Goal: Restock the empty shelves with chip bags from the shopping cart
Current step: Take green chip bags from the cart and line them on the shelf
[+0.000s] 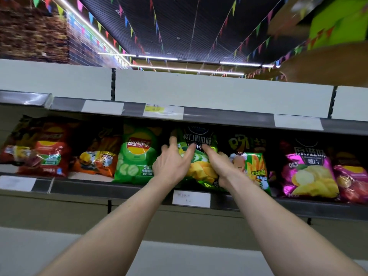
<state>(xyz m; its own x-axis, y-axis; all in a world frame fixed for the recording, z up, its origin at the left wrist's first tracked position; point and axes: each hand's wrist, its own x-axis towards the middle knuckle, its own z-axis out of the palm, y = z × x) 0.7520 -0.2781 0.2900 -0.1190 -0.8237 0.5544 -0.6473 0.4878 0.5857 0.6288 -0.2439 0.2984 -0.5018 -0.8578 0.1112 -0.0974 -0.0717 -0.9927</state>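
A black-and-green cucumber chip bag [199,172] stands on the shelf [123,187] between other bags. My left hand [173,162] lies on its left side with straight, spread fingers touching the front. My right hand [216,163] lies on its right side, fingers stretched up across the bag's front. Both hands press the bag back into its slot. The bag's lower left and right parts are hidden by my hands. The shopping cart is out of view.
Along the same shelf stand a red bag [43,150], an orange bag [95,158], a green Lay's bag [137,156], a green fries bag [253,166] and purple bags [308,172]. The shelf above [219,90] looks bare. White price tags sit on the rails.
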